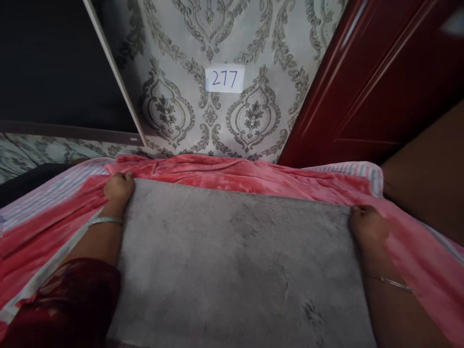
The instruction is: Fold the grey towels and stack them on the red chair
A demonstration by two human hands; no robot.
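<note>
A grey, short-piled cloth (pixel 232 251), possibly a mat or blanket, stretches between my hands over the pink cover. My left hand (pixel 119 187) is closed around its far left corner. At the far right corner, my right hand (pixel 368 224) grips the edge with curled fingers. The cloth's far edge runs nearly straight from one hand to the other, and its surface shows a few darker ruffled patches. Its near end runs out of the bottom of the view.
Beneath lies a plush pink blanket (pixel 217 169) over a striped sheet (pixel 72 181). Patterned wallpaper (pixel 210 116) with a paper marked 277 (pixel 224 79) stands behind. A dark screen (pixel 61 67) is at upper left, a dark red door-like panel (pixel 348 87) at upper right.
</note>
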